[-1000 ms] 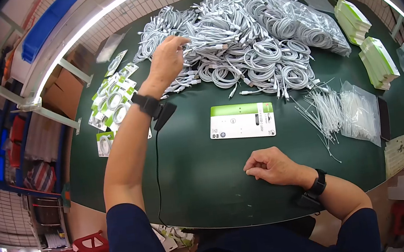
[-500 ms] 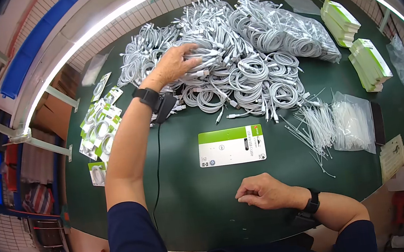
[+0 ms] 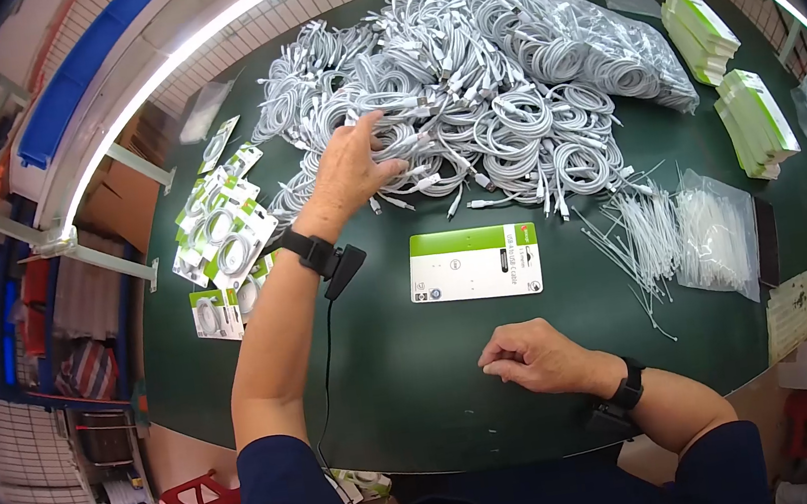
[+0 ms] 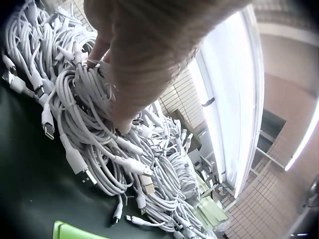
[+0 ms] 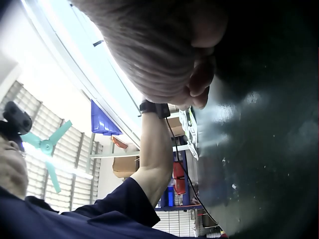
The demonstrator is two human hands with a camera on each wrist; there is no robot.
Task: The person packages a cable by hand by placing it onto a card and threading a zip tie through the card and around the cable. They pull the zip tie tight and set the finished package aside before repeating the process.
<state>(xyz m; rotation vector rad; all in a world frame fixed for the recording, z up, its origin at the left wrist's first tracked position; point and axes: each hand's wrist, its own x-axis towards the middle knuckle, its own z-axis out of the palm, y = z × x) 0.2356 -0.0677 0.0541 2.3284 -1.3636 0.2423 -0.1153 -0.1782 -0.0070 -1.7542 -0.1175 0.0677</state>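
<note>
A big heap of coiled white-grey USB cables point(image 3: 509, 128) covers the far middle of the table. My left hand point(image 3: 348, 170) is at the heap's near left side, thumb and fingers spread. In the left wrist view, the thumb and fingertips straddle a cable coil point(image 4: 82, 104), its plugs hanging towards the table. A green and white printed card point(image 3: 476, 283) lies flat just in front of the heap. Nearer the body, my right hand point(image 3: 535, 355) rests on the dark green table point(image 3: 382, 406), fingers loosely curled and holding nothing.
Carded cables point(image 3: 219, 229) lie in a pile at the left. White zip ties point(image 3: 639, 238) sit loose beside a clear bag of them point(image 3: 714, 234) on the right. Stacks of cards point(image 3: 755, 123) stand far right. A thin black cord point(image 3: 330, 372) trails from the left wrist.
My left hand has come back from over the heap towards its near edge, thumb and index finger spread apart. My right hand stays in place. The head view has shifted a little.
</note>
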